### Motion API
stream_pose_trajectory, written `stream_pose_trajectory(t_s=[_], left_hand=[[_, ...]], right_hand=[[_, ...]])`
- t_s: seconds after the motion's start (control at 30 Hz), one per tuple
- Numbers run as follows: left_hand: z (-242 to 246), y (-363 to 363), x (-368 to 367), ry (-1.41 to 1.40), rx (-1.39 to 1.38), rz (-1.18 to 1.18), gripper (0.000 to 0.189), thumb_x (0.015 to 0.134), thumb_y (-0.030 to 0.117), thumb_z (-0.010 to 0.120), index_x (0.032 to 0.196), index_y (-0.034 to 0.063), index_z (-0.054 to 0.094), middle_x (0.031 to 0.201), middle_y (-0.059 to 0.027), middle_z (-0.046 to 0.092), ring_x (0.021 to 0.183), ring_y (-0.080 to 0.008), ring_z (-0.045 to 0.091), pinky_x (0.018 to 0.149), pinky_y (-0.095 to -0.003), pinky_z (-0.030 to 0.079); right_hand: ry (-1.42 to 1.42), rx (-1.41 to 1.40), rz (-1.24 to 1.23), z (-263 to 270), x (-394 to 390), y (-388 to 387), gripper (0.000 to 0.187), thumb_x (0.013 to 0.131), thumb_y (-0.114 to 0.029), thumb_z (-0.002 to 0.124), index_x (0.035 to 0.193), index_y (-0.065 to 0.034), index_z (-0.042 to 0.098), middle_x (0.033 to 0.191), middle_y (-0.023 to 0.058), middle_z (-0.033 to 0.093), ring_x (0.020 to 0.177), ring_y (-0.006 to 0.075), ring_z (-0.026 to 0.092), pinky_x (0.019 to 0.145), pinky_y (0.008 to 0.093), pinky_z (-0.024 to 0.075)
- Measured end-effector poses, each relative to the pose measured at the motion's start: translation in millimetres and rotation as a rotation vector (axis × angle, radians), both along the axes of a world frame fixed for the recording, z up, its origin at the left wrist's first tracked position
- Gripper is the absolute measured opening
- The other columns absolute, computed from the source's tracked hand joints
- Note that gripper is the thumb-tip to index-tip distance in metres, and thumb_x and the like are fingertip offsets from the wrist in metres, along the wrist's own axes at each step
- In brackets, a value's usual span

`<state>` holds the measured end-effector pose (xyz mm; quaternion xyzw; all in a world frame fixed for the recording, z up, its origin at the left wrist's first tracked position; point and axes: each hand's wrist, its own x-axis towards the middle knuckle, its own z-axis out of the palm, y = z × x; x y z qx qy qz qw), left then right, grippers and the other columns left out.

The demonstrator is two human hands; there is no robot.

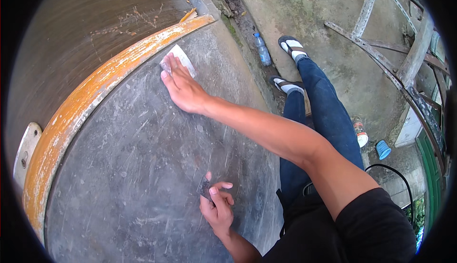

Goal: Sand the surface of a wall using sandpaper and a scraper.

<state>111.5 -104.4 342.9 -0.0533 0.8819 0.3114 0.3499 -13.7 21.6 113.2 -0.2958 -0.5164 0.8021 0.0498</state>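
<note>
My right hand (pixel 184 88) lies flat, palm down, on a whitish folded sheet (pixel 185 58), perhaps sandpaper seen from its back. Under that sheet is a broad grey, scuffed surface (pixel 142 156) with pale scratches and specks. Along its far side runs a wooden strip (pixel 89 88), curved by the lens, its orange paint worn through to white in patches. Lower in the picture, my left hand (pixel 219 206) holds a small dark, flat piece (pixel 205 188) between its fingers, close above the grey surface. What that piece is made of, I cannot tell.
A plastic bottle (pixel 262 50) with a blue cap stands or lies near my feet. To the right are a can (pixel 360 132), a blue plastic basket-like cup (pixel 383 150) and a heap of worn metal and wooden frames (pixel 389 59). A pale metal plate (pixel 26 152) juts out at left.
</note>
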Motion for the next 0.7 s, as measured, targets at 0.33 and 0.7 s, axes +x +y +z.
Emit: stream_pose_trajectory(t_s=[0.33,0.7], left_hand=[[25.1,-17.3,25.2,0.120,0.078,-0.042,0.038,0.105,0.016,0.040,0.138,-0.0045,0.042,0.083,-0.0097,0.064,0.053,-0.0059,0.046,0.045,-0.0186,0.034],[46.8,-37.0,53.2,0.222,0.122,-0.060,0.038,0.106,0.017,0.039,0.138,-0.0045,0.041,0.083,-0.0097,0.062,0.052,-0.0073,0.048,0.044,-0.0194,0.035]], right_hand=[[-0.013,0.040,-0.036,1.2,10.8,-11.3,0.065,0.106,-0.044,0.019,0.153,0.0010,0.015,0.161,0.0195,0.008,0.150,0.0335,0.004,0.122,0.0399,0.0067],[0.120,0.072,-0.045,33.6,66.1,-64.3,0.065,0.106,-0.042,0.022,0.153,0.0023,0.014,0.161,0.0200,0.007,0.150,0.0331,0.004,0.122,0.0402,0.0068]])
